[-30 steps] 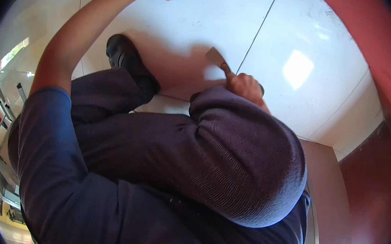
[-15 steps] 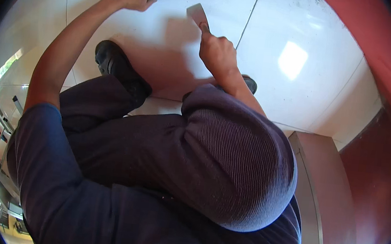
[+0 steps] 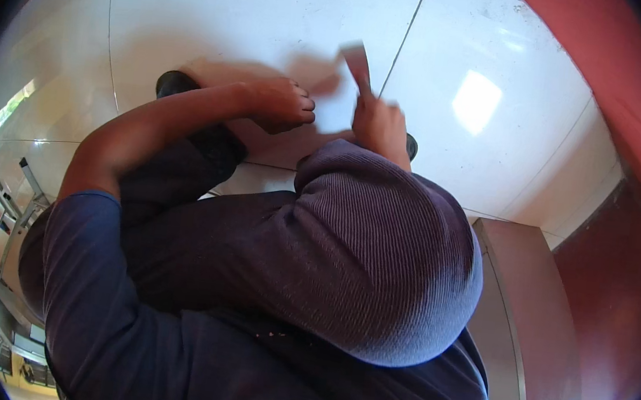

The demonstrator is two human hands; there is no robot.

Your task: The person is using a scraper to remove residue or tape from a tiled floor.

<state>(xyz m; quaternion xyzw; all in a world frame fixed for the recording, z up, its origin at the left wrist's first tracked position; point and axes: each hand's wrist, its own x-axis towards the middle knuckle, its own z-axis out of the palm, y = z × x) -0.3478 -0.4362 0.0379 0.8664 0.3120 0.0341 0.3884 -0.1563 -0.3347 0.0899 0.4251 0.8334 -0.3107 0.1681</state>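
My right hand [image 3: 380,128] grips a flat-bladed scraper [image 3: 356,65], its wide blade raised at an angle beside my right knee, over the white tiled floor [image 3: 240,0]. To its left, my left hand [image 3: 283,106] hangs above the floor near the middle, its fingers curled; whether anything is inside them is hidden. The two hands are close but apart. My bent right leg [image 3: 376,260] fills the lower middle, and dark shoes [image 3: 217,146] show partly behind my left forearm and right hand.
A red wall [image 3: 585,64] curves along the right. A brown step or ledge [image 3: 514,291] runs beside my right side. At the far left, behind me, metal-framed furniture [image 3: 24,192] stands near a red surface.
My left hand has come down and inward from the upper left, its fingers now more curled. The scraper moved up and left, then back down and right in my right hand.
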